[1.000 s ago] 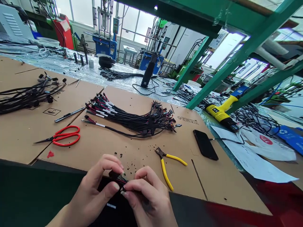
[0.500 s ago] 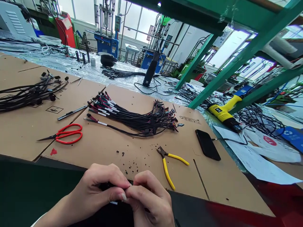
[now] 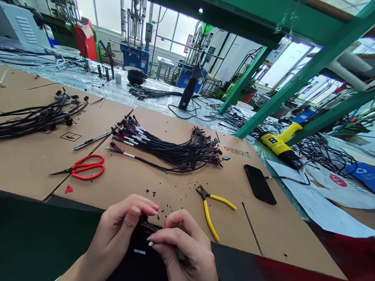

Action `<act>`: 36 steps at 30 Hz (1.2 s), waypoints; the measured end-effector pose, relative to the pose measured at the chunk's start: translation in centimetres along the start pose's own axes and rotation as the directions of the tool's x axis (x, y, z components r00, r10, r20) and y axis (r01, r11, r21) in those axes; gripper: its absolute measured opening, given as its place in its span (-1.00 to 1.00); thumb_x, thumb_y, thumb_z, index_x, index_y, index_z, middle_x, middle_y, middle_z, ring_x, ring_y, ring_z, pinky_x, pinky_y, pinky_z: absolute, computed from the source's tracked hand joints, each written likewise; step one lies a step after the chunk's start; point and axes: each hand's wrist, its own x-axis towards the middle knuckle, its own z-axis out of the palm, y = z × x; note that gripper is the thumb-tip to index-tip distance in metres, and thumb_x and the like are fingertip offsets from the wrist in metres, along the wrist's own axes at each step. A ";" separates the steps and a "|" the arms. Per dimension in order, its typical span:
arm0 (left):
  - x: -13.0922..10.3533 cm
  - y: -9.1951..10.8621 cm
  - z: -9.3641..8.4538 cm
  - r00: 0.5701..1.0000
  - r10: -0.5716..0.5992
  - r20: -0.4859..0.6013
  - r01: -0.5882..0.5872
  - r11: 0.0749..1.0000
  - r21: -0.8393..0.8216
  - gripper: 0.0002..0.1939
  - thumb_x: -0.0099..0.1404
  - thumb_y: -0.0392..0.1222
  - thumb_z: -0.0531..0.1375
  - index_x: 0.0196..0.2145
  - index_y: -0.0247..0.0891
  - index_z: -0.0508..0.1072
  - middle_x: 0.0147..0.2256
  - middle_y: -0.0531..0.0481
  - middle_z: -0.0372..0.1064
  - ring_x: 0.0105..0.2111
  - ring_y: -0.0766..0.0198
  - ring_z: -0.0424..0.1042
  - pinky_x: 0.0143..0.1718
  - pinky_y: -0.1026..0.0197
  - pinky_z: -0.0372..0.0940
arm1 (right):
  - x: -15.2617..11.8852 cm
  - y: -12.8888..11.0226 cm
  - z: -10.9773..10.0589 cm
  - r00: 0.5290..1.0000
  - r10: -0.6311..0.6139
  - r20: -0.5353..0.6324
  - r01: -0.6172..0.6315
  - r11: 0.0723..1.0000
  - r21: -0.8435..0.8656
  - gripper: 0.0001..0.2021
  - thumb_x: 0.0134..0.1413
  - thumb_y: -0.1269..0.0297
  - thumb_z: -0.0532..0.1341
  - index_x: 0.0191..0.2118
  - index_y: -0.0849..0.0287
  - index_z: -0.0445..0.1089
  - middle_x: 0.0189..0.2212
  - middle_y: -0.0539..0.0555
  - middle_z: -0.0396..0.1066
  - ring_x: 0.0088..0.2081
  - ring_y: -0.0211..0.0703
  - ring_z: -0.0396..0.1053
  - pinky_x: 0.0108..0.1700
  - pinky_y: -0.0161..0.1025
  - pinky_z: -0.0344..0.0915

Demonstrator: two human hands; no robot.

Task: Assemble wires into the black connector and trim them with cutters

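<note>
My left hand and my right hand meet at the table's near edge. Both pinch the end of one black wire harness with thin red and coloured leads. The left fingers pinch its black connector end; the right fingertips grip a lead just beside it. The rest of the harness drops out of sight below my hands. A pile of the same black harnesses lies on the cardboard ahead of me. Yellow-handled cutters lie just right of my hands.
Red scissors and a metal blade tool lie to the left, with another bundle of black cables beyond. A black phone and a yellow heat gun sit right. Green frame posts rise behind.
My fingertips were pressed tight together half a second ago; they have parted slightly, showing the coloured leads again. The view has shifted a little.
</note>
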 end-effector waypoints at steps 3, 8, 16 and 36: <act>0.4 0.1 -0.4 0.993 0.115 0.038 -0.117 0.992 0.050 -0.78 0.24 -0.02 0.13 -0.37 -0.09 0.55 -0.26 0.05 0.48 -0.20 0.41 0.42 -0.18 0.52 0.31 | 0.2 0.4 -0.9 0.995 0.098 0.021 -0.097 0.995 -0.005 -0.86 0.04 0.48 0.18 -0.33 0.12 0.45 -0.45 -0.01 0.19 -0.50 -0.39 0.20 -0.51 -0.42 0.14; 0.6 0.4 -0.3 0.980 0.047 0.194 -0.063 0.995 0.080 -0.88 0.20 -0.18 0.20 -0.45 -0.16 0.53 -0.44 0.04 0.43 -0.32 0.38 0.40 -0.24 0.43 0.31 | 0.4 0.3 -1.6 0.925 0.301 0.232 -0.330 0.939 0.099 -0.89 0.07 0.35 0.18 -0.30 0.13 0.46 -0.44 0.02 0.23 -0.47 -0.36 0.26 -0.47 -0.39 0.21; 0.3 0.5 0.3 0.938 -0.297 0.177 0.310 0.949 -0.050 -0.66 0.20 0.10 0.11 -0.47 -0.23 0.45 -0.46 0.04 0.35 -0.40 0.38 0.32 -0.38 0.43 0.23 | 0.2 0.1 -1.5 0.842 0.487 0.231 -0.533 0.817 0.219 -0.89 0.04 0.27 0.21 -0.39 0.19 0.43 -0.46 0.01 0.24 -0.61 -0.45 0.19 -0.66 -0.47 0.12; 0.0 0.0 3.8 0.885 -0.424 0.194 0.427 0.569 -0.703 -0.31 -0.21 0.01 0.46 -0.08 -0.01 0.38 -0.31 0.02 0.43 -0.46 0.31 0.42 -0.45 0.29 0.40 | 1.0 0.1 -1.3 0.662 0.710 0.242 -0.699 0.467 0.541 -0.51 -0.25 0.01 0.37 -0.47 0.19 0.07 -0.61 -0.11 0.23 -0.70 -0.48 0.19 -0.70 -0.54 0.08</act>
